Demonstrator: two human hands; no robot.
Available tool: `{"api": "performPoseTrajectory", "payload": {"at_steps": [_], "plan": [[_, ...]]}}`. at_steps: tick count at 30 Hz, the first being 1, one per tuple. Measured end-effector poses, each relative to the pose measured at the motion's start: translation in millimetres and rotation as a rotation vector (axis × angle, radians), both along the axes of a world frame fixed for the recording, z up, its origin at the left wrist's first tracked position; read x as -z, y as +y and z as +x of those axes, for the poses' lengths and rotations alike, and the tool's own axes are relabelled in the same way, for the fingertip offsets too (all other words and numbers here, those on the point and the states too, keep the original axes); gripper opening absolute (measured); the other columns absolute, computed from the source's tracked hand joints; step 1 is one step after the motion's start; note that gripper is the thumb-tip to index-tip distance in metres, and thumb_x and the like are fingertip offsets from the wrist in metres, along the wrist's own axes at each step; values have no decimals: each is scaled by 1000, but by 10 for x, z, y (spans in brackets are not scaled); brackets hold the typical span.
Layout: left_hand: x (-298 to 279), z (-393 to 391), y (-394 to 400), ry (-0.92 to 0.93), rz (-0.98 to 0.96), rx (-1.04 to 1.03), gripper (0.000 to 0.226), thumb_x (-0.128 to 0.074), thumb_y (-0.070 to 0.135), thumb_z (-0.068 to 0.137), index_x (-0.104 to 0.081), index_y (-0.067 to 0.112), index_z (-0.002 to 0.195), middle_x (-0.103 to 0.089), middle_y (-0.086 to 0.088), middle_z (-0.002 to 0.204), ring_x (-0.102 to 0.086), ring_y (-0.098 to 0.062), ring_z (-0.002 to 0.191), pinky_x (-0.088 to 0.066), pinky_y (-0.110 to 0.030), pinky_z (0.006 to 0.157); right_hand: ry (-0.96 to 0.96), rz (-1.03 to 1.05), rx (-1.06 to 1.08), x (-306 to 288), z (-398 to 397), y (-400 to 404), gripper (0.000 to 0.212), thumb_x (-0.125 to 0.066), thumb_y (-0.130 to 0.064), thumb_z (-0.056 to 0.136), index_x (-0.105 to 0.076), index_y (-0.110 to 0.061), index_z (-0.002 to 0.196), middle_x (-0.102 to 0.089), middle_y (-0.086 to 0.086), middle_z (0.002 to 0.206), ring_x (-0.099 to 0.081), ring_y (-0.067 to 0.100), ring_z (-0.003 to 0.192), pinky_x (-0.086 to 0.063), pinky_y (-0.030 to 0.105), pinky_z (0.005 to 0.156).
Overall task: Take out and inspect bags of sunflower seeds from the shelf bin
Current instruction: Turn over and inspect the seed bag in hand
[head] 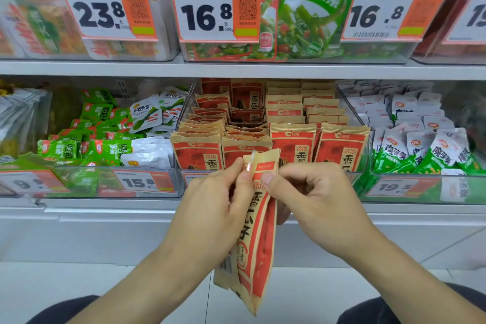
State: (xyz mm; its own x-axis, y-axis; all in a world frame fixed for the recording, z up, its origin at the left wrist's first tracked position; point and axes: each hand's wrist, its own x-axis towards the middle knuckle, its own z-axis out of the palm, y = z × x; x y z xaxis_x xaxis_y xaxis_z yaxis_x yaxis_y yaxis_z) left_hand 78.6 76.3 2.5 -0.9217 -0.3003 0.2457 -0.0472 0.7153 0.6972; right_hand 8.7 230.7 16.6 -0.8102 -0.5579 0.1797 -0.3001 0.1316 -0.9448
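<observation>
In the lower centre of the frame both hands hold a bunch of sunflower seed bags (259, 239) upright in front of the shelf (236, 70), their lower ends hanging down toward the floor (79, 284). The left hand (210, 208) has its fingers (243, 187) curled round the left edge of the bags, the thumb pressed against the front of the nearest one. The right hand (315, 200) pinches the upper part of the front bag, thumb on its face and the other fingers bent behind. How many bags are in the bunch cannot be told, though at least two edges show. Just behind the hands, in the middle of the frame, the clear shelf bin (368, 155) stands packed with rows of the same red and tan bags (293, 144). Green snack packets (102, 148) fill the bin at the left, white and green packets (431, 150) the bin at the right. Orange price tags (215, 9) hang on the bins along the top.
</observation>
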Motion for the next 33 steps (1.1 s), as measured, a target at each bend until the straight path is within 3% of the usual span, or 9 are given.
{"api": "performPoseTrajectory", "payload": {"at_steps": [3,7,10,13,17,22,28,30,33], "plan": [[27,-9,-17,-22,-25,24,58,-28,48,96,-59,28,141,-74,4,119,-65,-13,108,-46,-24,92,-15,-13,20,-13,1,-7,31,-66,-20,96,-73,0,73,-72,12,64,-70,28,58,-61,42,59],[30,-25,-24,-18,95,10,60,-39,60,94,-53,32,145,-64,19,130,-58,5,119,-40,-7,97,-43,-25,39,-27,-13,14,33,-64,-19,95,-70,6,74,-73,14,66,-73,29,59,-61,40,55],[21,-22,-34,-58,362,118,73,-55,68,86,-38,41,152,-70,22,121,-64,6,111,-52,-27,100,-97,-113,120,-59,-49,42,30,-63,-10,96,-70,6,72,-73,11,63,-71,20,53,-55,27,45],[-21,6,6,-121,508,294,83,-68,47,80,-19,55,146,-66,36,117,-67,6,105,-60,-29,87,-66,-151,230,-101,-123,81,28,-64,-10,97,-73,-5,71,-74,4,62,-69,12,50,-53,24,43],[44,14,9,-108,427,363,110,-78,42,81,4,54,154,-56,32,137,-58,5,122,-53,-37,102,-19,-188,281,-140,-191,128,18,-66,-21,94,-76,-12,81,-78,-1,74,-74,13,62,-58,25,50],[80,-21,-68,-133,428,349,127,-87,46,71,10,58,152,-52,16,147,-61,-3,123,-53,-34,103,-35,-207,134,-163,-179,171,20,-73,-31,80,-77,-20,96,-80,-2,89,-78,18,79,-63,33,65],[79,-2,-50,-164,450,314,130,-83,12,80,18,56,150,-65,24,124,-68,1,106,-56,-22,93,52,-121,-58,-118,-196,187,53,-81,-20,76,-63,-36,123,-78,-11,108,-73,12,102,-62,33,84],[87,-13,-44,-166,504,338,130,-82,7,78,13,55,152,-66,29,119,-69,-5,107,-58,-32,93,59,-134,-65,-107,-196,175,55,-84,-18,76,-63,-37,123,-78,-12,108,-74,11,102,-62,33,85],[94,-26,-76,-167,622,376,129,-84,22,66,4,54,155,-59,33,130,-67,-17,116,-59,-48,92,38,-162,-58,-117,-211,183,53,-80,-21,70,-64,-34,120,-78,-11,104,-75,10,98,-60,28,86]]}}
